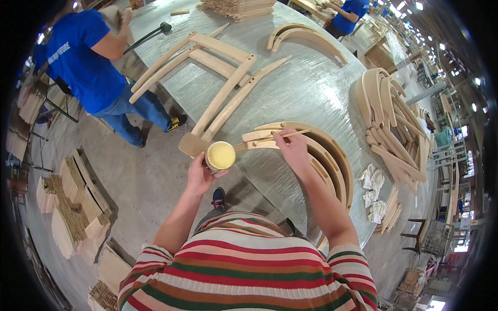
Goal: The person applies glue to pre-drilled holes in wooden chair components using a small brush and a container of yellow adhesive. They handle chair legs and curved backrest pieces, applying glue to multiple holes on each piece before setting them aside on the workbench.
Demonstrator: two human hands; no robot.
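Observation:
My left hand (199, 176) is closed around a cup of pale yellow, glue-like stuff (221, 155), held upright by the table's near edge. Between the fingers of my right hand (293, 151) is a thin wooden stick (298, 133). It lies nearly level across the ends of several curved wooden parts (340, 160), which rest side by side on the table. The stick's lower end points toward the cup; whether it touches the wood I cannot tell. Behind the cup, a flat brown piece (192, 145) juts over the table edge beside a wooden chair frame (220, 46).
The film-covered table (228, 111) also bears two curved parts (306, 35) and a stack of slats (238, 7). Piled wooden parts (389, 114) and white rags (372, 192) lie right. A co-worker in blue (85, 62) stands left, near boards stacked low (78, 207).

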